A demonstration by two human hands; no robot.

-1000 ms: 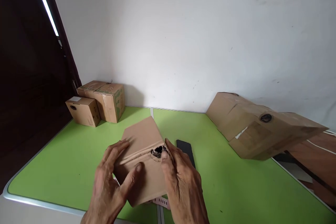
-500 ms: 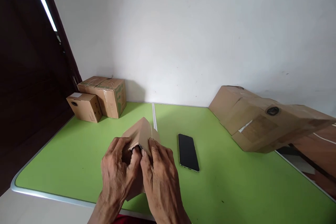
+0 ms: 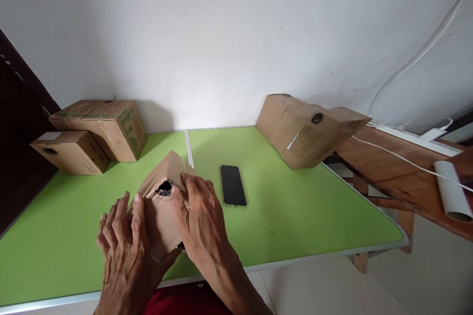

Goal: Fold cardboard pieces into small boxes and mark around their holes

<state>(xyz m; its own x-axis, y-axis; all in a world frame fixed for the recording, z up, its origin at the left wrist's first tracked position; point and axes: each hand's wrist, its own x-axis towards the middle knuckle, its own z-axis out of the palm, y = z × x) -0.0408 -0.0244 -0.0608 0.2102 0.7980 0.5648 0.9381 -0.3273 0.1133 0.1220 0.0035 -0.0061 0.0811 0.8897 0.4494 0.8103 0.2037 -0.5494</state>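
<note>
A small brown cardboard box (image 3: 162,229) stands tilted on the green table, one corner towards me. A ragged dark hole (image 3: 165,187) opens in its upper edge. My left hand (image 3: 127,248) holds the box from the left, fingers along its side and thumb near the bottom edge. On the other side my right hand (image 3: 203,216) grips the box, its thumb at the rim of the hole and its fingers over the right face. What is inside the box cannot be made out. A black smartphone (image 3: 233,186) lies right of my right hand.
Two cardboard boxes, a larger one (image 3: 114,130) and a smaller one (image 3: 72,155), stand at the back left. More cardboard boxes (image 3: 306,130) rest at the table's right edge. Beyond is a brown wooden bench (image 3: 399,170) with a white roll (image 3: 453,192), cables and a power strip (image 3: 417,141).
My hands have moved apart on the box. The left has slid from the hole to the left side, uncovering the hole. The view has swung to the right.
</note>
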